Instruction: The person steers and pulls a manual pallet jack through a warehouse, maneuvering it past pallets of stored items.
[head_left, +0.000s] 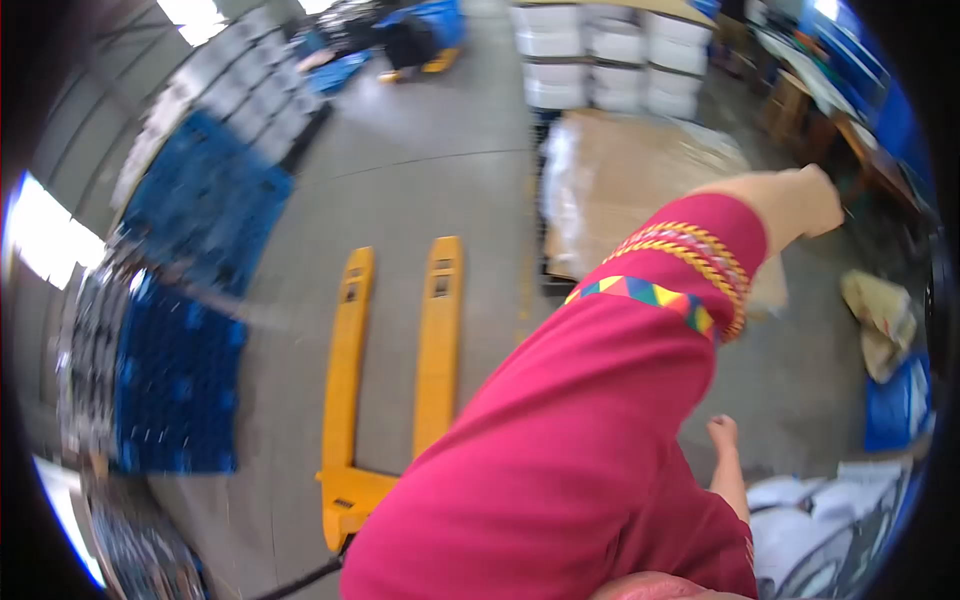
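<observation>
My left arm, in a pink sleeve with a patterned cuff, stretches across the view to the right. My left hand (808, 203) is closed with its fingers bent in, near a cardboard-covered stack (640, 165) wrapped in plastic film; nothing shows in it. My right hand (723, 434), small and slightly blurred, hangs lower at the right; it looks closed, with nothing visible in it. Apart from both hands, a yellow pallet jack (345, 370) rests on the floor to the left, its two forks pointing away. My sleeve hides part of it.
Blue plastic pallets (180, 390) stand along the left side. White wrapped bundles (615, 55) are stacked behind the cardboard. At the right are a beige sack (880, 320), a blue container (895, 405) and a long work table (815, 85). White printed packages (825, 530) lie at the lower right.
</observation>
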